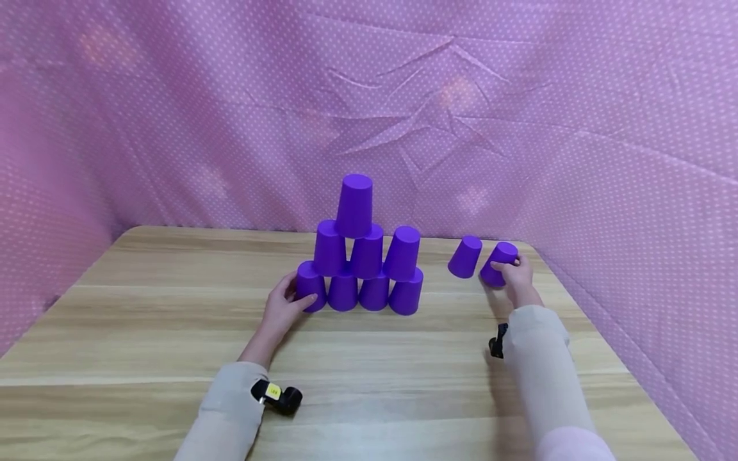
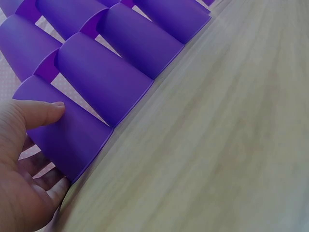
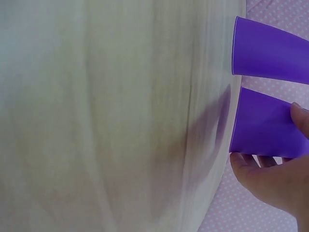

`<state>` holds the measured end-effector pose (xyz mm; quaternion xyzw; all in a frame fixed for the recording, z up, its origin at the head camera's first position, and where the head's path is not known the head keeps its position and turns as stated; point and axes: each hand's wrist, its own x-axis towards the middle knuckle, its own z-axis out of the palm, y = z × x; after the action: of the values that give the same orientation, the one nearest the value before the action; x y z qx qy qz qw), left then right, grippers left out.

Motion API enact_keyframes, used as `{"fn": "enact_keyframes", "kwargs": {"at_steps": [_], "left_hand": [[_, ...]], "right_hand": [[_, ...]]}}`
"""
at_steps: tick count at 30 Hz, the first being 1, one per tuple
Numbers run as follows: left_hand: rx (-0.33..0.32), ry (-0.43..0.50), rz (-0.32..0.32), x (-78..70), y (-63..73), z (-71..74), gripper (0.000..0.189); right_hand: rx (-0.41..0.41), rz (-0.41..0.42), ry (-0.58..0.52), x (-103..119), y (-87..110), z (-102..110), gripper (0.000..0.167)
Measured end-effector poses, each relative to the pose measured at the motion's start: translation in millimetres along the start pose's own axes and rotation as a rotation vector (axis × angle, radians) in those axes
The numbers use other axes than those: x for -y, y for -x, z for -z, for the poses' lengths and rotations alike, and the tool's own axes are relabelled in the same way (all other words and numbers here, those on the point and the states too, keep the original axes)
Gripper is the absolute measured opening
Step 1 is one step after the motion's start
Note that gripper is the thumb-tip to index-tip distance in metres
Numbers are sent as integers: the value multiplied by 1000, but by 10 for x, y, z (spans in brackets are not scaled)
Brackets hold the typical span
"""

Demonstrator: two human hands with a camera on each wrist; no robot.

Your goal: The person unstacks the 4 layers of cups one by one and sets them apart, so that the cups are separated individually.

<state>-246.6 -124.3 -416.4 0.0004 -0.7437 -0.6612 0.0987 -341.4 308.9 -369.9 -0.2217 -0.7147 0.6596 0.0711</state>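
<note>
Purple and mouth-down, the held cup [image 3: 263,123] is near the back right corner of the bench [image 1: 369,378], gripped by the right hand [image 1: 517,275], thumb across its near side and fingers wrapped round the other; whether its rim touches the wood I can't tell from where I stand. Its long axis runs roughly upright, narrow end on top. Just to its left, across a narrow gap, a loose cup [image 1: 464,258] stands the same way up. Farther left, well apart from both, rises the stack [image 1: 368,256]: four cups along the bottom, three across the middle, and a single top cup [image 1: 354,208] over the left two of those, which leaves the side facing the right hand a tier lower. So the stack lies leftward of the held cup, with the loose cup between, and the right hand is much the nearer to both. At the far end, the left hand [image 1: 281,307] holds the bottom-left corner cup [image 2: 72,140], thumb in front, fingers behind. Small black cameras [image 1: 277,396] sit at both pale sleeves [image 1: 544,371], and pink dotted cloth [image 1: 369,77] hangs behind everything.
</note>
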Motion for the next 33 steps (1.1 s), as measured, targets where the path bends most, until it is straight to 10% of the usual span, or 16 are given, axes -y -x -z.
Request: {"fn": "enact_keyframes", "kwargs": {"at_steps": [33], "left_hand": [[-5, 15, -13, -11, 33, -6, 62]], "right_hand": [[-46, -35, -98, -6, -33, 35, 73]]}}
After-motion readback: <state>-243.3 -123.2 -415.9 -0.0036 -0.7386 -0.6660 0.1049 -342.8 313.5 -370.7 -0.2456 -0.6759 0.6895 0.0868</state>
